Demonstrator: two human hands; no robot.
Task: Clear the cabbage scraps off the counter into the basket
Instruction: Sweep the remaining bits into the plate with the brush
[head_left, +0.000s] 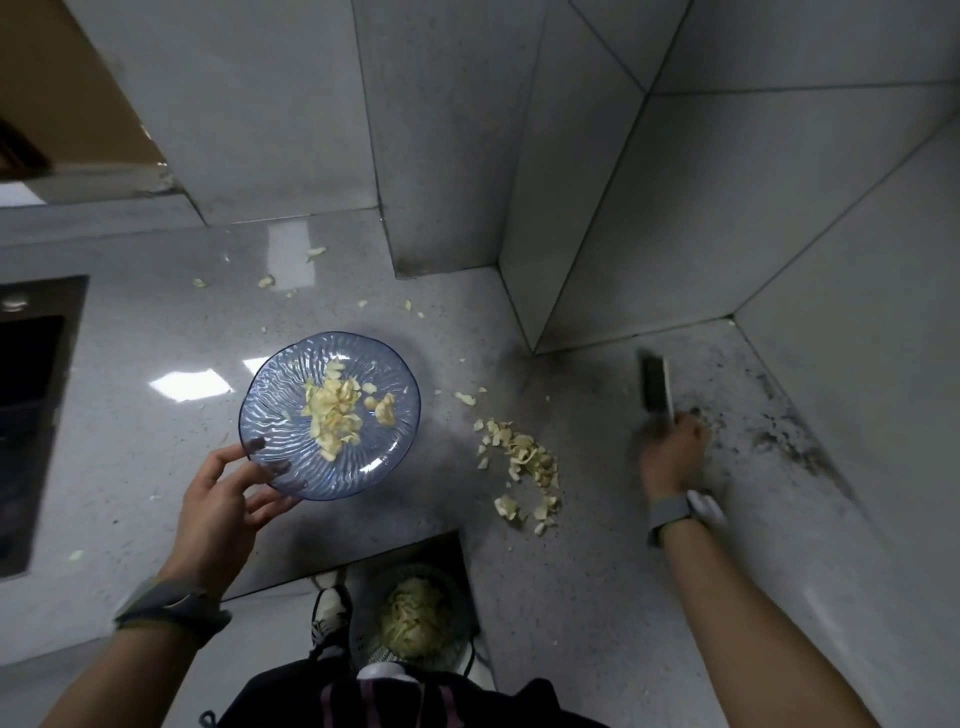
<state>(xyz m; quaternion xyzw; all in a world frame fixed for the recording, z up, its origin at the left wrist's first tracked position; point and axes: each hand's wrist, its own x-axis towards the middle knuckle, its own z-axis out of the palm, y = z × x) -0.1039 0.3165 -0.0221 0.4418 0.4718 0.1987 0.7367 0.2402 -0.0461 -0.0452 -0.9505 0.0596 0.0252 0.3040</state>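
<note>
My left hand (223, 499) had the blue glass plate (280, 395) by its near rim, thumb on the edge and fingers curled underneath, showing dark through the glass. The plate was held up off the grey counter (156, 441). A loose heap of pale yellow cabbage scraps (337, 410) sat in the middle of it.

Over on the right, my right hand (672, 452) was a blur. As far as I could tell, the fingers were wrapped round the handle of the cleaver (657, 387), with its blade pointing away from me toward the tiled wall corner. There was a grey band on that wrist and another on my left.

Between the two hands, a bigger pile of scraps (524, 462) lay on the counter, right of the plate and well apart from it, near the counter's front edge. More bits (266, 281) were strewn farther back, toward the wall, and a few specks lay between the plate and the pile.

Down below the counter's edge, on the floor by my shoe (330, 613), stood the basket (358, 623), with shredded cabbage (415, 616) lying inside it. It sat just below and to the left of the pile on the counter. The dark sink (31, 415) ran along the far left.
</note>
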